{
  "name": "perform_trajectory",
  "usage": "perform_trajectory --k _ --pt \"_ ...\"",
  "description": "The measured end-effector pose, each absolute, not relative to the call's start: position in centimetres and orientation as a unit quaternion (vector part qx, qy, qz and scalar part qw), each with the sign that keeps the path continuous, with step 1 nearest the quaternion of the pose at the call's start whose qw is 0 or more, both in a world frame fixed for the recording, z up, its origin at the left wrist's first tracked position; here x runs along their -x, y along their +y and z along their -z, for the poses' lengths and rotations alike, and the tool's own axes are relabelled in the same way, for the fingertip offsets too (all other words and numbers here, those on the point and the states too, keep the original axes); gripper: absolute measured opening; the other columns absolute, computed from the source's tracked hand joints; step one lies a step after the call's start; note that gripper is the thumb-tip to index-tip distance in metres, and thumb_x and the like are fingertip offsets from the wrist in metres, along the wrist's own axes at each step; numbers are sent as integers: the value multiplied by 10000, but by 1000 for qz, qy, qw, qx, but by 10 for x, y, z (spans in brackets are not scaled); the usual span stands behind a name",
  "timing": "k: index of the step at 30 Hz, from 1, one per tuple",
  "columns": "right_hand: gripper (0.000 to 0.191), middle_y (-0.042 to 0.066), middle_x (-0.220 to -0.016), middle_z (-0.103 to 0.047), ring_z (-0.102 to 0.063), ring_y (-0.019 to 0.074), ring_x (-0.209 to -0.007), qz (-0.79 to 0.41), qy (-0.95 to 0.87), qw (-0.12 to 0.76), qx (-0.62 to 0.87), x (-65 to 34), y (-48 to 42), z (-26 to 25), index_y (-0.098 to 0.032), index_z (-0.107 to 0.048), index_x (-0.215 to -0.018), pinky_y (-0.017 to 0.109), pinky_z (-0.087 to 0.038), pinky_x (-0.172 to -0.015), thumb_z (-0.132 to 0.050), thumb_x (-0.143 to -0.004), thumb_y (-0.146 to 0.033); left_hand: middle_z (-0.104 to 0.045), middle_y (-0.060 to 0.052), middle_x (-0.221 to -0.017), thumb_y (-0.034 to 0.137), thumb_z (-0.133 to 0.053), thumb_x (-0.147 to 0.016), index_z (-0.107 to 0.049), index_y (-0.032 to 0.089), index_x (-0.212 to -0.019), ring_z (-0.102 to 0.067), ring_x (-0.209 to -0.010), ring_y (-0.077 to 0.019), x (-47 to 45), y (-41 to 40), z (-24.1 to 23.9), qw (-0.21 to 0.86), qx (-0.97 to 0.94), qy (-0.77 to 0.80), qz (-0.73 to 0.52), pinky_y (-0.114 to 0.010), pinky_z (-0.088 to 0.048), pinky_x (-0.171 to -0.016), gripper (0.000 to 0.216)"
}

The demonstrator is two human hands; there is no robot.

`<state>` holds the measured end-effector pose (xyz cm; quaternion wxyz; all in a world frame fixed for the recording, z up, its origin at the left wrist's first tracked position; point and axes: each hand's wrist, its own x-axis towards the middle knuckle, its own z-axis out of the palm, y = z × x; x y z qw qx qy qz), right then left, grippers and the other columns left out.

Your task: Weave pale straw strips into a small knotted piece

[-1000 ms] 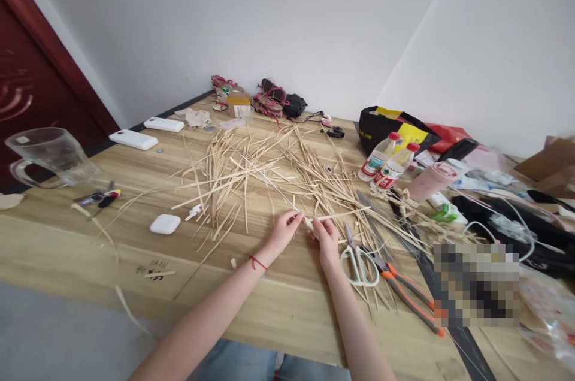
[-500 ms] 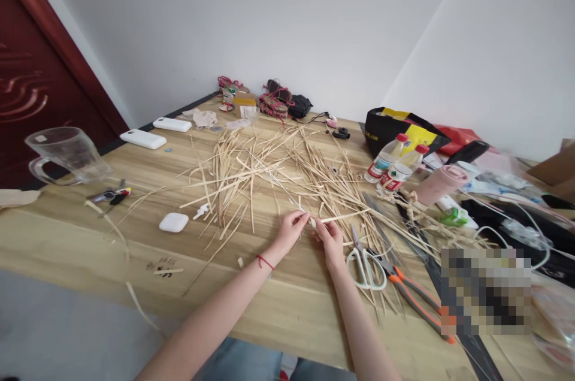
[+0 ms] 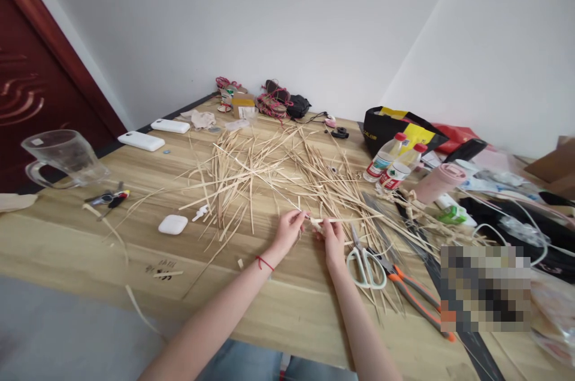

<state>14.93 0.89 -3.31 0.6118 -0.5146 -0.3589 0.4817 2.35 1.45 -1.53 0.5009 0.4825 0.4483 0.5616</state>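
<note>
A person's bare forearms reach over the near edge of a wooden tabletop [image 3: 287, 309], a red cord [image 3: 265, 263] circling the left wrist. Toward the right, orange-handled pliers [image 3: 415, 302] lie just beside white-handled scissors [image 3: 363, 254].

Just beyond, the two hands work close together near the tabletop's near edge. The left hand [image 3: 290, 231], finger and thumb closed, pinches the near end of a thin rod [image 3: 274, 187] slanting away to the far left; the right hand [image 3: 333, 240] grips a pale strip [image 3: 353, 220] pointing toward the right edge. The small piece between the fingertips is too fine to make out.

A white case [image 3: 173, 224] sits on the left side. Loose straw strips [image 3: 326, 183] sprawl across the middle in two tangled drifts. Farther off, a clear mug [image 3: 67, 156] stands by the left edge, while a pink tumbler [image 3: 438, 184] and two red-capped bottles [image 3: 381, 159] occupy the right, before a black-and-yellow bag [image 3: 386, 129]. A small box [image 3: 243, 108] rests near the far left corner.
</note>
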Motion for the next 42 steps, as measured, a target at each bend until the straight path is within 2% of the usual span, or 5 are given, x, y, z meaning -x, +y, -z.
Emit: perform_trajectory --k 6,17,31,38,42 --pt "350 38 -738 -647 -590 186 -708 -416 -455 598 511 -151 10 30 -169 -606 -795 305 -461 -658 -686 -637 -470 -507 14 -532 470 -548 -777 -685 123 -834 -422 -483 -97 -22 16 16 496 -484 450 -563 -210 -327 -461 377" --pt "336 40 -754 -636 -600 195 -739 -383 -435 629 519 -152 10 36 -186 -555 -800 343 -467 -721 -602 -719 -509 -525 4 -544 498 -540 -784 -690 118 -879 -444 -500 -101 -23 15 16 492 -493 453 -556 -207 -333 -470 419" --pt "346 51 -766 -657 -608 196 -715 -438 -477 586 487 -153 9 23 -192 -575 -769 302 -475 -635 -661 -656 -508 -499 13 -486 507 -559 -771 -694 120 -920 -363 -425 -91 -22 13 14 491 -503 451 -550 -217 -267 -408 436" --pt "295 -35 -517 -561 -483 137 -396 -434 -489 556 513 -148 6 34 -225 -463 -778 262 -373 -420 -533 -779 -511 -584 -9 -620 492 -527 -799 -666 126 -922 -383 -422 -76 -25 13 16 506 -515 442 -532 -212 -289 -402 411" --pt "281 -33 -543 -538 -430 127 -390 -378 -500 568 533 -148 4 37 -232 -452 -777 257 -323 -395 -494 -807 -508 -637 -38 -782 487 -510 -808 -611 140 -806 -423 -450 -69 -28 11 17 514 -518 429 -533 -209 -331 -421 361"
